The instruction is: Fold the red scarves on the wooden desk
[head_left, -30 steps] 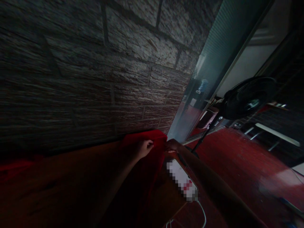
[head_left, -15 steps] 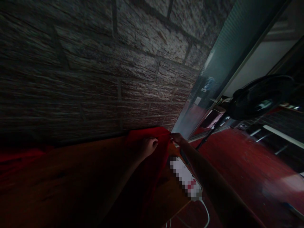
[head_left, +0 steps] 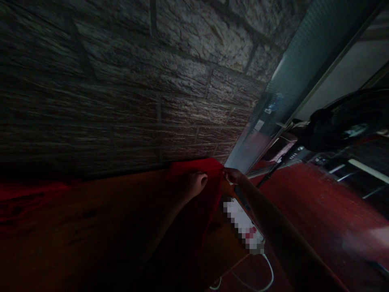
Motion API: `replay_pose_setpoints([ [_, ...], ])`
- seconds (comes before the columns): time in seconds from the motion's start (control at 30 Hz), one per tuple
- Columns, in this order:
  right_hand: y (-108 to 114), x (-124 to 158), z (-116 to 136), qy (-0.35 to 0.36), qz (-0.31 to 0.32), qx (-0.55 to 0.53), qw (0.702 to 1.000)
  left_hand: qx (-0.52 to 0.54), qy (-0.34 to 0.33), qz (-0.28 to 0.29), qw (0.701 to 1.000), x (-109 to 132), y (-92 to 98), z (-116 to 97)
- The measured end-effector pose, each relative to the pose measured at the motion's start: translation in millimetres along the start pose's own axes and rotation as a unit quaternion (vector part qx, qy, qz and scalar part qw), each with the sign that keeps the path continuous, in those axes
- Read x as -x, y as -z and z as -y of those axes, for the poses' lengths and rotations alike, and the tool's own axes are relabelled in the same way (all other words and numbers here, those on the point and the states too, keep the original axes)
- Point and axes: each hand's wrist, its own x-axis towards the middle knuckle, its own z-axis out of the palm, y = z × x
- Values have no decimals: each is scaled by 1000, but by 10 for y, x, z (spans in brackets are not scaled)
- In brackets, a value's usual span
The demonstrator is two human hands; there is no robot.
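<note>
A dark red cloth [head_left: 196, 165] lies over the wooden table top, its far end close to the stone wall. Over this cloth is my left hand [head_left: 198, 182], fingers curled in a pinch; what sits between the fingertips, if anything, is too dark to make out. At the cloth's far right corner, my right hand [head_left: 233, 176] has its fingers closed on the edge. Below my right hand rests a white, blurred-out flat device [head_left: 243, 223], perhaps a phone, with a white cable [head_left: 271, 267] running off the table edge.
More red cloth [head_left: 33, 190] lies at the left end of the wooden table [head_left: 106, 202]. A rough stone wall [head_left: 182, 81] rises behind it. To the right stand a glass panel [head_left: 273, 101] and a black fan [head_left: 343, 121] above the red floor [head_left: 306, 202].
The view has shifted slightly, so the scene sits a little farther right. Both hands stay at nearly the same places on the cloth.
</note>
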Motion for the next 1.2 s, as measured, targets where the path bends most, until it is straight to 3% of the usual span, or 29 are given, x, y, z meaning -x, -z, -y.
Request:
replay_pose_setpoints([
  [0.1,91,244,-7,4,-54,-28,998,-39,-22,-12,999,8,41,-28],
  [0.2,272,645,-88,39,-81,-51,995,-80,-101,-20,991,41,109,-127],
  [0.33,570,1391,-354,106,-92,-12,990,-92,-204,63,973,154,64,-257],
  [0.5,807,2470,-921,109,-128,7,986,-101,-206,147,962,235,-76,-251],
  [0.67,677,3178,-1541,95,-175,67,978,-82,-223,148,960,146,33,-215],
  [0.77,458,3358,-1656,88,-146,100,980,-78,-193,132,969,196,171,-229],
  [0.9,185,3281,-1309,147,-61,152,976,-91,-83,67,990,606,290,-312],
  [1.03,-11,2589,-646,224,-18,220,949,-107,-43,36,993,1114,288,-465],
  [1.1,-97,2092,-337,163,-36,249,954,-121,-54,19,991,1195,276,-547],
  [1.17,-178,1641,-107,45,-37,276,959,-135,-73,8,988,1108,264,-617],
  [1.2,-218,1463,-29,22,-45,277,959,-140,-82,9,987,1014,256,-643],
])
